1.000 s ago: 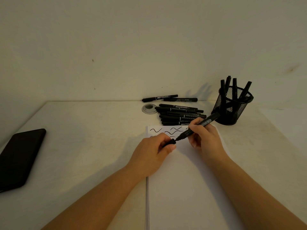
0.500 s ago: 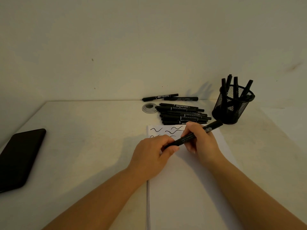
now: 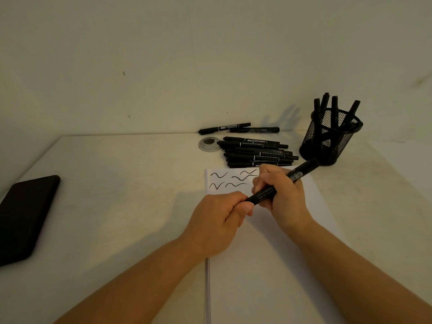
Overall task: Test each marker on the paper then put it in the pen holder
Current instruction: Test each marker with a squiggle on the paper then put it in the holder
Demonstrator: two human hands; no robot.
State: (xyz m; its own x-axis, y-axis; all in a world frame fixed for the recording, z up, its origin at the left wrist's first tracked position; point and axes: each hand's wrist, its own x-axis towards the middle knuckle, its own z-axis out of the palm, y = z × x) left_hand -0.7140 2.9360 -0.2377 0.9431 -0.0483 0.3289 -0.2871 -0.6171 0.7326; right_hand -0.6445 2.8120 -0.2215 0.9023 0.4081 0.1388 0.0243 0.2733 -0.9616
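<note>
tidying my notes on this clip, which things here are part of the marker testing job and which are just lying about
Part of the job:
- marker held by both hands, left hand, right hand
- paper with test squiggles
- pile of markers
- pen holder

Just lying about:
- black phone
- round desk grommet

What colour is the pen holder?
Black wire mesh pen holder, clearest in the head view.
</note>
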